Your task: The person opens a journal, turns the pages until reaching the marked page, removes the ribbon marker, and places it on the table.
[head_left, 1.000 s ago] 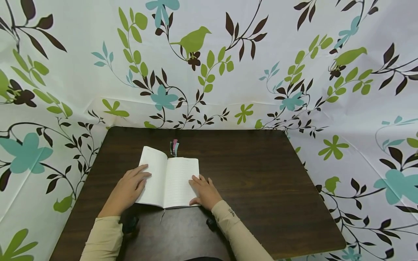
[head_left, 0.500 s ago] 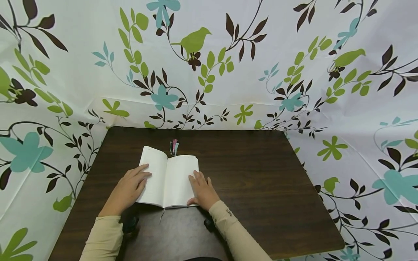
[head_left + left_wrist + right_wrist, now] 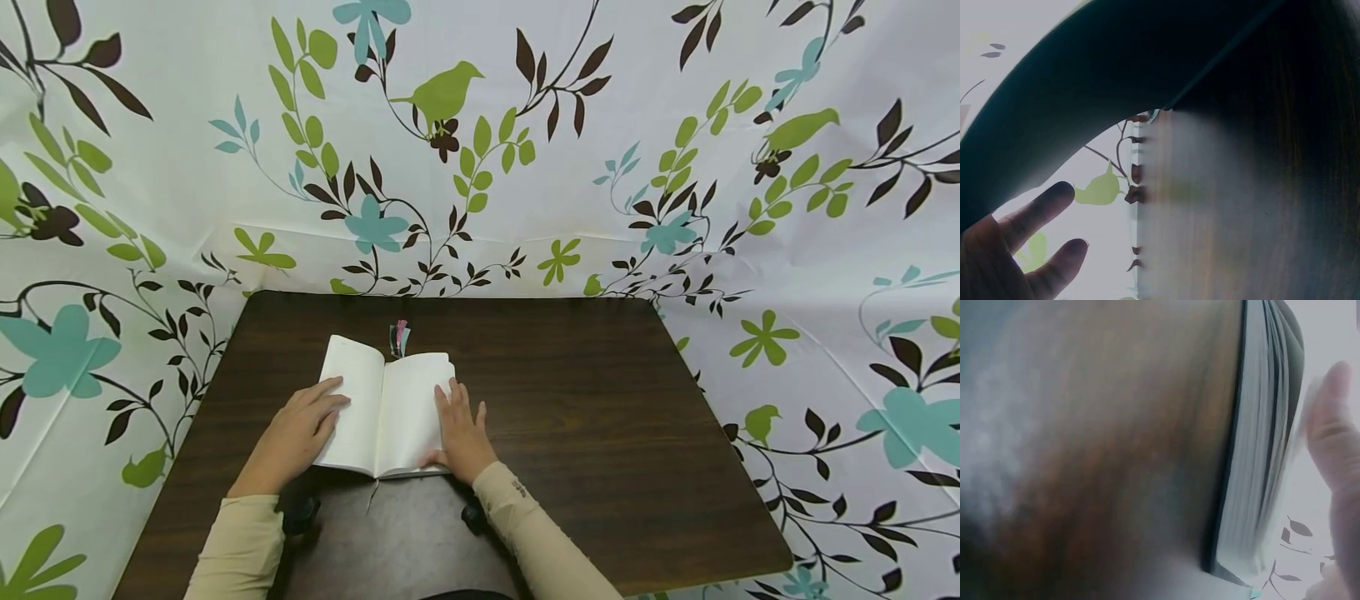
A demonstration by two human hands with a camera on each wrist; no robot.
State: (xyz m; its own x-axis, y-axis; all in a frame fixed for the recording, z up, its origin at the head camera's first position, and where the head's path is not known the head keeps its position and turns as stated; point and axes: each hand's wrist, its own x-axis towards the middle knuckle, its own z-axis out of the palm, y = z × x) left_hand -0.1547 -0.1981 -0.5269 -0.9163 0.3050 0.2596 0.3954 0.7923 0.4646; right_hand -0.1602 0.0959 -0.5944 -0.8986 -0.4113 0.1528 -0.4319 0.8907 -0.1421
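An open notebook (image 3: 352, 400) with white pages lies on the dark table, left of its middle. My left hand (image 3: 296, 425) rests with extended fingers on the outer edge of the left page; two of its fingers (image 3: 1063, 265) show beside the dark cover (image 3: 1085, 81) in the left wrist view. On the right page, my right hand (image 3: 461, 433) lies along the outer edge, fingers extended and thumb pointing inward near the bottom. The right wrist view shows that thumb (image 3: 1335, 431) over the page and the stacked page edges (image 3: 1247, 456) above the dark cover.
Pink and teal ribbon ends (image 3: 400, 339) stick out past the notebook's top edge. A thin cord (image 3: 372, 494) hangs from the bottom of the spine. The brown wooden table (image 3: 600, 433) extends to the right. A patterned sheet (image 3: 525, 208) surrounds the table at the back and sides.
My right hand has slid slightly left over the right page. That page showed faint lines earlier; now it looks plain and its top edge sits higher. My left hand has stayed in place.
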